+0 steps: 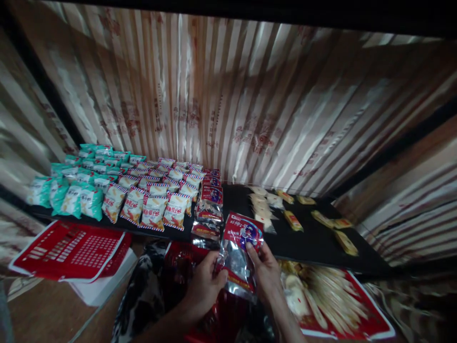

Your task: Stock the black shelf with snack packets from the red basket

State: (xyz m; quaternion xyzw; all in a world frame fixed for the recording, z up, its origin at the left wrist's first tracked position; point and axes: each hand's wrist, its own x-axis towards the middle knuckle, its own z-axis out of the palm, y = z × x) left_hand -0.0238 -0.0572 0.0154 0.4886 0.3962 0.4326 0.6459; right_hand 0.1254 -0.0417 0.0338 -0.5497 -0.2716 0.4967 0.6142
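Observation:
Between my two hands is a red and silver foil snack packet (238,257), tilted with its printed face towards me. My left hand (207,286) pinches its lower left edge. My right hand (264,269) grips the right edge, its thumb lying across the front. Just beyond, a row of matching red and silver packets (210,205) runs back along the black shelf (246,197). Below my hands a red bag (178,259) with more shiny red packaging sits on my lap, partly hidden by my forearms.
White snack bags (153,209) and teal bags (85,200) stand in rows on the left. Pale packets (260,207) and small yellow packets (293,220) lie at right. Under the shelf are a red printed bag (71,250) and a red-edged bag of pale sticks (332,295). Striped fabric (235,105) hangs behind.

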